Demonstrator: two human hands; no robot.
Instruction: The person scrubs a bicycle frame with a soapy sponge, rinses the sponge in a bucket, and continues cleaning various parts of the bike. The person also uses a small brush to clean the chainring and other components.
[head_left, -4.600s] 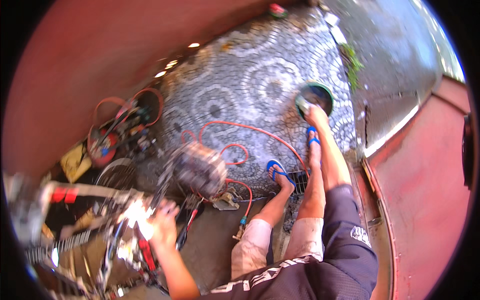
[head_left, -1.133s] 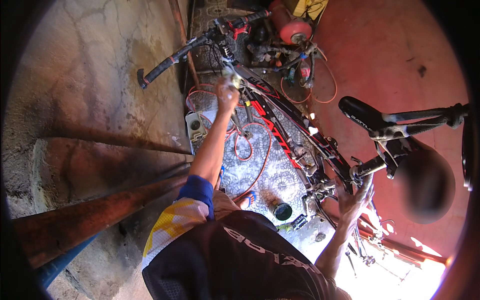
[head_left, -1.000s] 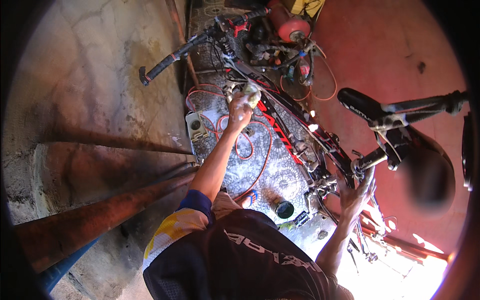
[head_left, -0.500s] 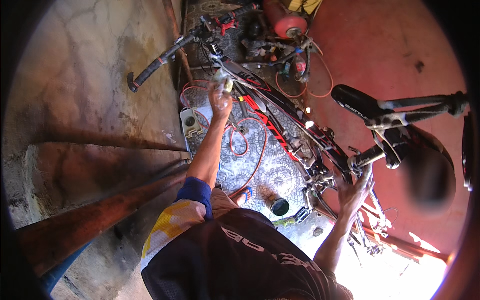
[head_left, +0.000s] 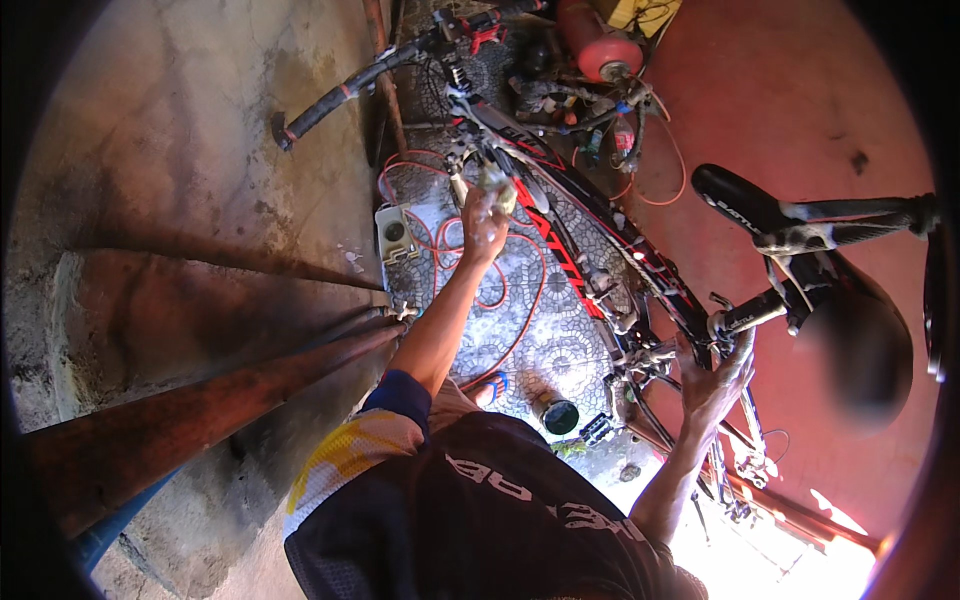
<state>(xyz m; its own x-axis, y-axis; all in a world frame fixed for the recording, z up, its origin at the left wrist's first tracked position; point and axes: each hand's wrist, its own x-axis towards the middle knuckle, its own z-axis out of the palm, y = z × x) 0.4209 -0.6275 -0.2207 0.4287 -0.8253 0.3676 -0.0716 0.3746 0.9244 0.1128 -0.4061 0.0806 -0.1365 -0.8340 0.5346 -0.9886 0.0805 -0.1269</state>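
A black bicycle frame [head_left: 552, 240] with red markings stands slanting across the view, with its handlebar [head_left: 355, 82] at the far left and its saddle [head_left: 735, 203] at the right. My left hand [head_left: 484, 228] is closed around a pale yellowish, sponge-like wad [head_left: 499, 188] with whitish suds. It is beside the lower frame tube near the front end; whether the wad touches the tube is hard to tell. My right hand [head_left: 712, 382] grips the frame just below the seat post [head_left: 757, 310], its fingertips partly hidden behind the tubes.
Patterned floor tiles carry an orange hose [head_left: 541, 290], a dark-mouthed container [head_left: 558, 414] and a beige box [head_left: 396, 234]. A red tank [head_left: 600, 50] stands at the back. Rusty pipes [head_left: 200, 410] jut from the left wall; a red wall [head_left: 800, 130] rises at the right.
My left hand with the wad has moved nearer along the lower tube, away from the handlebar end. The whole view has shifted slightly. My right hand keeps its grip.
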